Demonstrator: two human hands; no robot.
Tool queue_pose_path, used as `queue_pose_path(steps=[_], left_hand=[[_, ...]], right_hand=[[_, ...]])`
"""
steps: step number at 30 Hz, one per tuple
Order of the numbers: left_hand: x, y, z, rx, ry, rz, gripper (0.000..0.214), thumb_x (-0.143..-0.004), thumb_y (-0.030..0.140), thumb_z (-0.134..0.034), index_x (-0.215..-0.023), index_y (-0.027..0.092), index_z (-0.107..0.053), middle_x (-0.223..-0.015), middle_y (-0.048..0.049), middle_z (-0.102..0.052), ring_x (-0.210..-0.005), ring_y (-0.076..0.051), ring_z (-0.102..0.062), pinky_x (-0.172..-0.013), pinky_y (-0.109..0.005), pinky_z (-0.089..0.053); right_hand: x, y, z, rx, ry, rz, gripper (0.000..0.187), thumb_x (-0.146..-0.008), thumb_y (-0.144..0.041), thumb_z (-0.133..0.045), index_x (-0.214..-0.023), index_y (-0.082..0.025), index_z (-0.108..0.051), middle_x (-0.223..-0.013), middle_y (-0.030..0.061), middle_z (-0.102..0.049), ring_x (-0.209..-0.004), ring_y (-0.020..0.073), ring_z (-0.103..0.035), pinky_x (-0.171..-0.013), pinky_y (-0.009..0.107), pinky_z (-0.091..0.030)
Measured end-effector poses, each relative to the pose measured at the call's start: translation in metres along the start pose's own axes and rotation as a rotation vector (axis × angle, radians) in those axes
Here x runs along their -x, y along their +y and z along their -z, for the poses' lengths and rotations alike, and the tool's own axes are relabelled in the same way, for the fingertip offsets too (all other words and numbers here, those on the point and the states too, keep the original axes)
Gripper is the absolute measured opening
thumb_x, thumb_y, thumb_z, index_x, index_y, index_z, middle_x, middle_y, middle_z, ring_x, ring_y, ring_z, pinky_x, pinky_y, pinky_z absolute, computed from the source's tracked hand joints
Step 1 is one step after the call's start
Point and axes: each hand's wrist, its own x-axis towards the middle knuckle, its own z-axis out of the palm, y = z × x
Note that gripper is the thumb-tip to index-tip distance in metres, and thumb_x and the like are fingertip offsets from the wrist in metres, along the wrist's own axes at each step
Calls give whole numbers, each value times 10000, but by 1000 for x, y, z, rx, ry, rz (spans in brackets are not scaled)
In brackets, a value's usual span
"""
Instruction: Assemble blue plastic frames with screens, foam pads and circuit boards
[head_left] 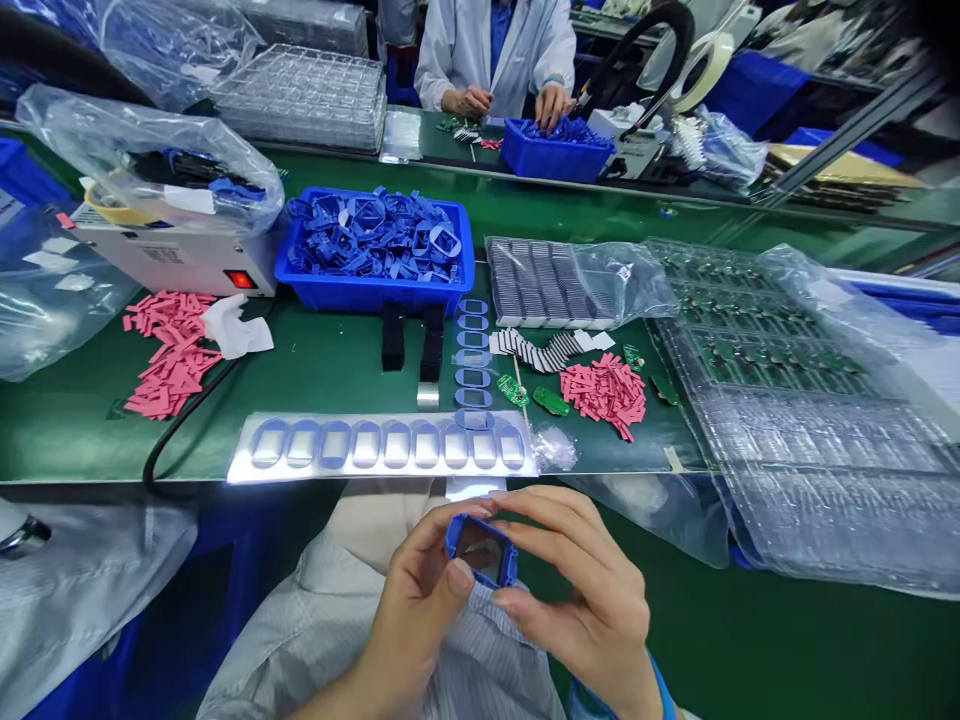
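Observation:
My left hand and my right hand together hold a small blue plastic frame with a dark, glossy pane, pinching it between fingers and thumbs above my lap. Just beyond my hands, at the bench's front edge, lies a shiny backing sheet carrying a row of blue-rimmed oval pieces. A column of loose blue oval rings runs up from it toward a blue crate heaped with blue plastic frames.
Pink strips and another pink pile lie on the green bench, with green circuit boards nearby. Boards in clear trays fill the right. A white machine stands left. Across the bench, a co-worker's hands reach into a blue crate.

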Motion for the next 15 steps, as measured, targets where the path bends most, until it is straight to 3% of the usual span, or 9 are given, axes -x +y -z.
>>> queue_pose_path(steps=[4,6,9,12,15], left_hand=[[-3,7,2,132,12,96,285,-740,415,-726,-977,255,-732,-1018,-55,-753,-998,-205,-679,-874,-254,-503],[-3,12,2,200,47,135,273,-726,384,-747,-960,245,-736,-964,-49,-769,-946,-200,-703,-851,-253,-524],[-2,18,1,264,89,189,261,-689,345,-783,-923,235,-747,-921,-39,-780,-892,-197,-726,-814,-246,-551],[0,20,3,312,68,253,259,-673,322,-792,-917,247,-754,-923,-34,-785,-890,-208,-733,-799,-251,-568],[2,21,6,347,27,260,276,-656,309,-798,-922,245,-759,-914,-34,-787,-885,-216,-736,-789,-254,-578]], right_hand=[[-4,31,18,141,7,-80,200,-883,-378,-579,-978,-223,-663,-984,66,-722,-935,212,-660,-813,371,-545],[-14,66,33,328,65,-265,197,-894,-383,-548,-961,-239,-665,-989,42,-724,-913,197,-670,-827,365,-543],[-42,137,58,480,71,-463,306,-905,-375,-527,-1113,-168,-615,-1033,99,-700,-841,200,-672,-741,364,-561],[-74,202,75,628,-16,-613,251,-897,-320,-572,-1053,-131,-621,-1011,88,-673,-849,180,-653,-794,384,-541],[-96,242,79,744,-129,-695,272,-908,-333,-565,-1114,-156,-584,-1107,65,-620,-944,177,-625,-820,387,-531]])
